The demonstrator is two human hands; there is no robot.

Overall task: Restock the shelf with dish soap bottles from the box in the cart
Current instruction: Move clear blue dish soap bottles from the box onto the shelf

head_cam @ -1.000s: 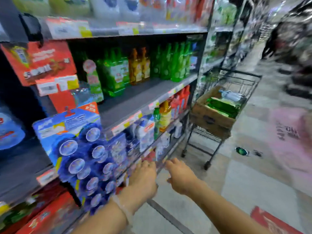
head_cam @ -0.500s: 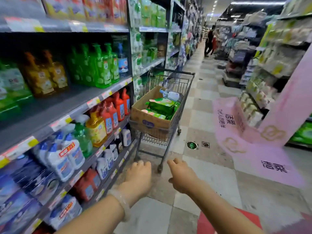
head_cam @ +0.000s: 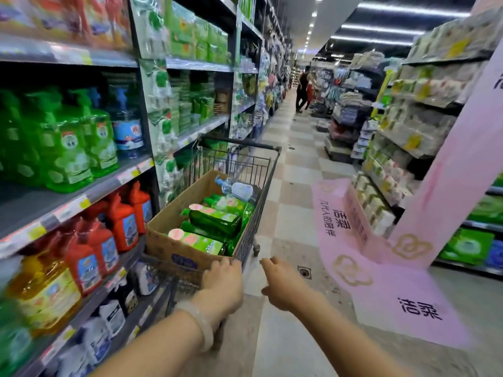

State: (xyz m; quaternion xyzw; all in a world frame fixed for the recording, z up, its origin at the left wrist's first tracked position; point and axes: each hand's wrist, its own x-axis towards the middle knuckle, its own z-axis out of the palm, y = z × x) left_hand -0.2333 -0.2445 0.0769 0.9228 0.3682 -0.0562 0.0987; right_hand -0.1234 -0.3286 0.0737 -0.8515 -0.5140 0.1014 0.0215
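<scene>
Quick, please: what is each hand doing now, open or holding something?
Left hand: at the near end of the cart; grip cannot be told.
Right hand: open, holds nothing.

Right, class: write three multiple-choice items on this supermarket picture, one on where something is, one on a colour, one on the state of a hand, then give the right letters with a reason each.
1. Where is the cardboard box?
A. on the floor
B. inside the shopping cart
C. on the top shelf

2. What colour are most of the bottles in the box?
A. green
B. red
C. yellow

3. What is the right hand doing?
A. gripping a bottle
B. pushing the cart's handle
C. reaching forward, holding nothing

Answers:
1 B, since the wire sides of the cart stand around the box.
2 A, since green bottles lie piled in it, with a single clear bottle at the far end.
3 C, since its fingers hang loosely curled in the air beside the cart, while the left hand is at the box's near edge.
</scene>
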